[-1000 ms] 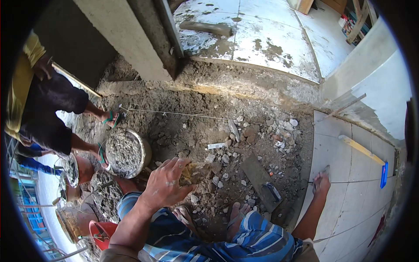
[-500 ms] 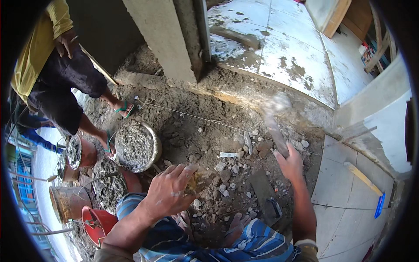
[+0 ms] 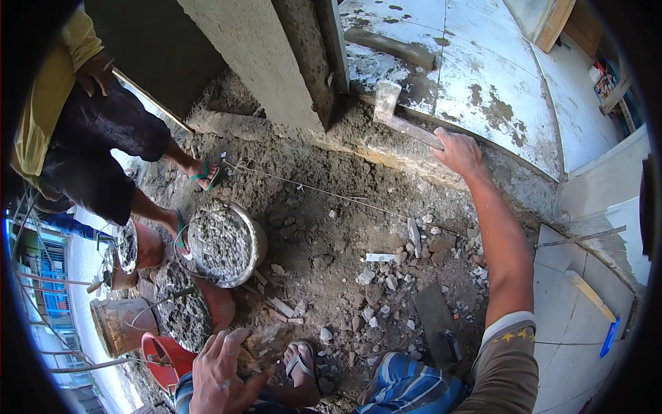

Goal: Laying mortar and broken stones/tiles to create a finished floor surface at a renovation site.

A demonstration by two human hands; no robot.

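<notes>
My right hand (image 3: 458, 153) is wrapped round the handle of a hatchet-like tool (image 3: 412, 130), out over the raised floor edge. Its flat, pale head (image 3: 387, 95) is at the far end, close to the tiles. My left hand (image 3: 222, 376) is low at the left, near my knee, with thumb and fingers about a rough yellowish-brown stone (image 3: 270, 345). Part of the stone is behind the fingers. Below my right arm a flat trowel (image 3: 436, 324) lies on the rubble, its handle end partly hidden by my clothing.
A basin of wet mortar (image 3: 219, 243) stands left, with buckets (image 3: 124, 324) and a red pail (image 3: 165, 359). A co-worker in sandals (image 3: 203, 176) stands beyond it. A string (image 3: 324, 190) crosses the rubble. A blue-handled tool (image 3: 607, 338) lies on tiles. A concrete pillar (image 3: 269, 55) rises ahead.
My right hand has swung the tool up and away to the raised floor edge. My left hand has drawn back and left with the stone. The view has shifted slightly.
</notes>
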